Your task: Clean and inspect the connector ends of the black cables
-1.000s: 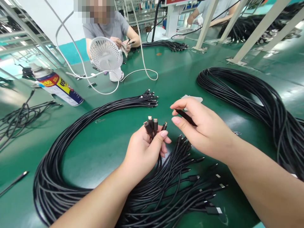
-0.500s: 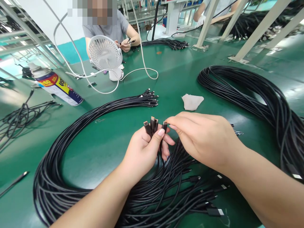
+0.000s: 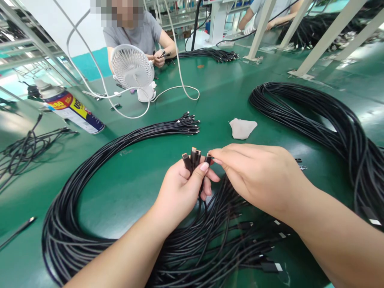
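My left hand (image 3: 186, 186) is closed around several black cables, their connectors fanned upward. Its thumb presses on one black connector (image 3: 207, 159) set apart from the others; three more plugs (image 3: 192, 158) with metal tips stand to its left. My right hand (image 3: 258, 174) is closed in a pinch, thumb and forefinger at the metal end of that separate connector. Whatever lies between those fingertips is too small to make out. Beneath both hands spreads a large bundle of black cables (image 3: 192, 248), its loose connector ends pointing right, partly hidden by my right arm.
A cable bundle's far ends (image 3: 189, 125) lie ahead, with a whitish cloth scrap (image 3: 243, 129) to their right. Another coiled bundle (image 3: 312, 108) is at right. A spray can (image 3: 73, 108) and a white fan (image 3: 132, 68) stand at left. A co-worker (image 3: 141, 36) handles cables opposite.
My right hand has shifted very slightly downward at the connector, and my left fingers have curled in a little. Across the table the co-worker's hands have moved slightly.
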A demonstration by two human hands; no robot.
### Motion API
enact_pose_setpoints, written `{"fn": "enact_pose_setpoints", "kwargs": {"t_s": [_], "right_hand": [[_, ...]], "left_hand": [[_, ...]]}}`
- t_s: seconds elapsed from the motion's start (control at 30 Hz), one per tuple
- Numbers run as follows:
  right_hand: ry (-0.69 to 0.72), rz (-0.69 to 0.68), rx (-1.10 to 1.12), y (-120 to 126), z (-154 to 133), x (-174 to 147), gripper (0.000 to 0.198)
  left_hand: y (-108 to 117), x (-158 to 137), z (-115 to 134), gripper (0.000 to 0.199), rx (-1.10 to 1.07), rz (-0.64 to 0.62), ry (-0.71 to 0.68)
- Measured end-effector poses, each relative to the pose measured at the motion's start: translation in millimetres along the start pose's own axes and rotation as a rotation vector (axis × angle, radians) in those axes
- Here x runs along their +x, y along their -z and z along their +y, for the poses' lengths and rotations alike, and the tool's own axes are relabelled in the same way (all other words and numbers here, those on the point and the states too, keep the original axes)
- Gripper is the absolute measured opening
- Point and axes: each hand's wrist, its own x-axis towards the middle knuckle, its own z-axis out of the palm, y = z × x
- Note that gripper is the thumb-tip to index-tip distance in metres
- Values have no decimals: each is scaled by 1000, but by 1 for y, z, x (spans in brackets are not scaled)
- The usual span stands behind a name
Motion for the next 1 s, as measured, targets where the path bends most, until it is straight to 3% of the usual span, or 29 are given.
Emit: {"fn": "enact_pose_setpoints", "kwargs": {"t_s": [0.27, 0.77, 0.9, 1.0], "right_hand": [[5, -27, 2, 4, 3, -2, 28], [-5, -64, 1, 7, 4, -3, 33], [-37, -51, 7, 8, 2, -3, 31], [-145, -37, 87, 7, 1, -1, 27]], "left_hand": [[1, 2, -8, 21, -33, 13, -1], [1, 1, -3, 23, -61, 5, 27], [0, 1, -2, 21, -120, 1, 35], [0, 1, -2, 21, -176, -3, 41]]}}
